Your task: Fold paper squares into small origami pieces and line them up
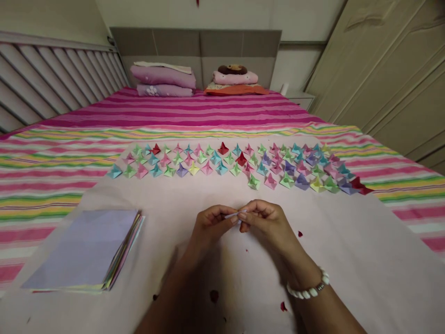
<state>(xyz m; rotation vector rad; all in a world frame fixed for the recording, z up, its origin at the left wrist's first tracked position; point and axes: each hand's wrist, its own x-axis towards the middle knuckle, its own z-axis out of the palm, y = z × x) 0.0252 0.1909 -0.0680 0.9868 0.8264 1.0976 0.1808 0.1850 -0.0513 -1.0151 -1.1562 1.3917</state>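
Note:
Between my two hands is a small folded piece of pale purple paper (231,215), mostly covered by the fingers. My left hand (214,225) pinches its left side between thumb and fingers. From the right, my right hand (264,218) pinches the other side, its thumb almost meeting the left thumb. A white beaded bracelet (309,292) circles the right wrist. Beyond the hands, several folded paper boats (222,168) in pink, green, blue, purple, yellow and red stand in rows. How far the purple piece is folded is hidden.
A stack of coloured square paper (83,250), purple on top, lies at the left on a pale board (167,260). Small dark red scraps (214,296) are scattered near my forearms. Behind are a striped bed sheet (167,113), folded bedding (163,79) and a headboard (198,44).

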